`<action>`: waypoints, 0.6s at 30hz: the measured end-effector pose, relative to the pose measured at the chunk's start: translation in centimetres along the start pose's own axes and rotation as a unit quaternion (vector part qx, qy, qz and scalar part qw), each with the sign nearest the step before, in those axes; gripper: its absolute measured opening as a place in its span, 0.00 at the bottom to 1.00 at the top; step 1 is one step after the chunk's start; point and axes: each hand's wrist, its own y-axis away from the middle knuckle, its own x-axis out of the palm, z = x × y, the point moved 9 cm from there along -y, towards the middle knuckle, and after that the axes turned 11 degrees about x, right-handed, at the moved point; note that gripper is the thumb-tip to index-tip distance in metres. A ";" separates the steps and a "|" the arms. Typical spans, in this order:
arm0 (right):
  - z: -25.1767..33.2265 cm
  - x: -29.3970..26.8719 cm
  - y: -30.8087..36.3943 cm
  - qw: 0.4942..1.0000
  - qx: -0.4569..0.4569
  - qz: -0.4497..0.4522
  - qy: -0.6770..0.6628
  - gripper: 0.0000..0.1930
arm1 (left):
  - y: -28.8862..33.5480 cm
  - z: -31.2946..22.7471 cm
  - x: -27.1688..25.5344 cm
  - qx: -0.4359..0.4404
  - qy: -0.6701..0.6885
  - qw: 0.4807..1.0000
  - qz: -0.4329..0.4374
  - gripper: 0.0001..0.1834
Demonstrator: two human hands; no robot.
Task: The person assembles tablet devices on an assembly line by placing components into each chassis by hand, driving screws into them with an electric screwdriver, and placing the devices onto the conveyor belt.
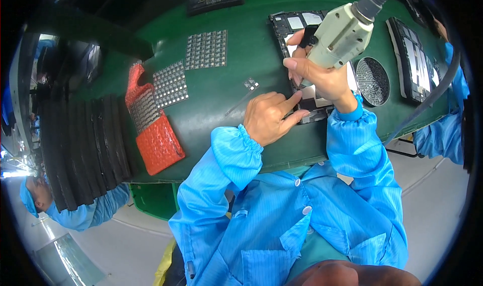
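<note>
My right hand [324, 79] is wrapped round a pale green electric screwdriver [342, 37], which points down at an opened tablet-like device [296, 22] with a black frame and white panels. The driver's tip meets the device near its left edge; the screw, if any, is too small to make out. Beside that tip, my left hand [271, 117] rests at the device's lower left edge. Its index finger and thumb stretch apart onto the frame, and the other fingers curl under. A round dish [356, 70] of small dark and silvery pieces stands just right of the device.
Small circuit boards [251, 83], board panels [207, 49] and a red bubble bag [160, 145] lie to the left. Black slabs [83, 150] stand at the left end. Another opened device [410, 59] is at right. The driver's grey cable [427, 104] arcs past it.
</note>
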 end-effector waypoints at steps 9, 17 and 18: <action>0.4 0.2 0.5 0.999 -0.031 -0.010 0.023 0.15 | -0.3 0.0 0.5 0.003 -0.002 1.000 0.020 0.18; 5.7 -8.0 2.3 0.985 -0.133 -0.114 -0.005 0.22 | -0.4 -0.5 0.2 0.025 0.012 1.000 -0.003 0.17; 6.1 -9.3 2.8 0.984 -0.144 -0.103 -0.024 0.22 | -0.3 -0.5 0.1 0.026 0.009 1.000 -0.007 0.17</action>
